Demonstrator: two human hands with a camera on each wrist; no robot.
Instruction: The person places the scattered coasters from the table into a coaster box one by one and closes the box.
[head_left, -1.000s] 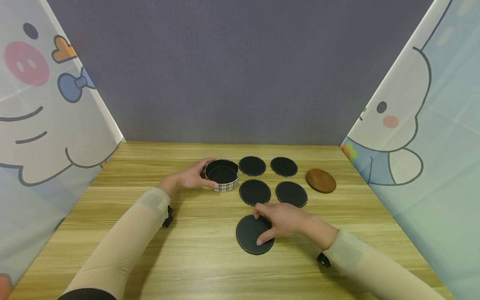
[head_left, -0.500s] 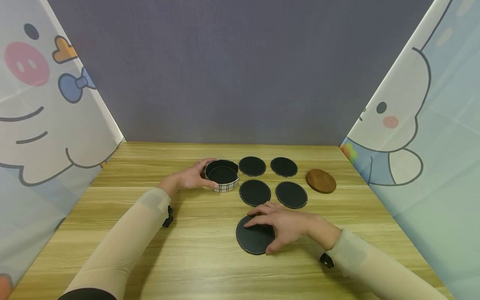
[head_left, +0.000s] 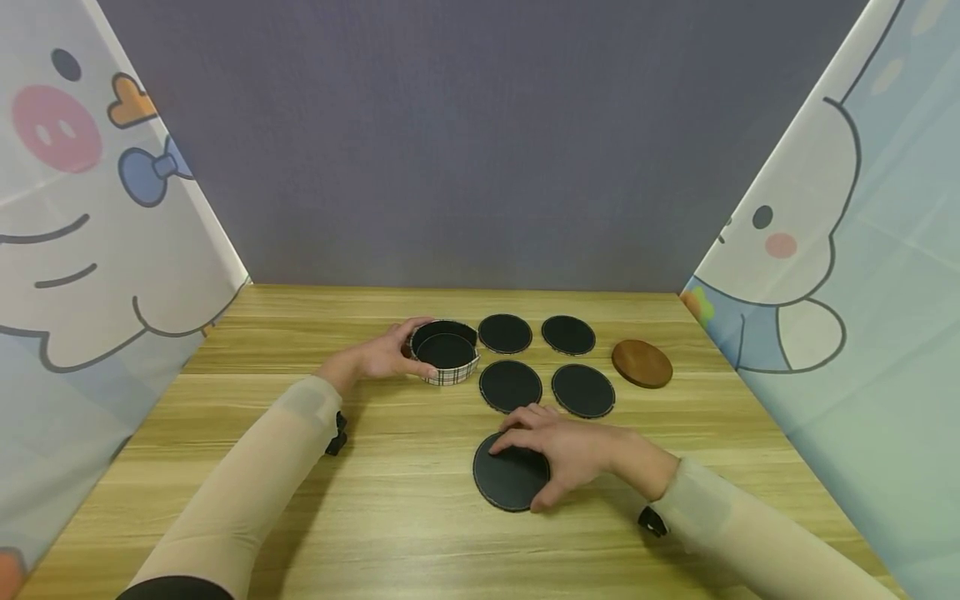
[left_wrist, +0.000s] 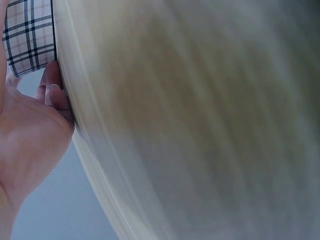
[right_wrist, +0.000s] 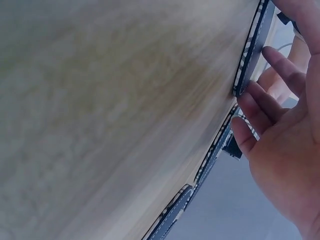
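Right hand (head_left: 573, 454) lies on the near black coaster (head_left: 510, 479), fingers spread and lightly bent over its right half, thumb at the near edge; it rests on the coaster more than it grips, and the coaster is flat on the table (head_left: 390, 517). In the right wrist view the fingertips (right_wrist: 250, 102) touch the coaster's edge, which has checked trim showing on the side. Left hand (head_left: 375, 358) is wrapped round the left wall of the plaid holder (head_left: 444, 352), thumb on the far rim, fingers on the near side; the left wrist view shows fingers (left_wrist: 52, 90) against the table beside the plaid wall. Holder is round, open on top, with a black disc inside. Just right of it, four more black coasters (head_left: 510, 385) lie flat in a two-by-two block, close together but apart. Brown wooden coaster (head_left: 642, 362) sits further right, apart from the block. Near coaster is in front of the block, well apart from the holder. Cartoon panels stand on both sides, grey wall behind.
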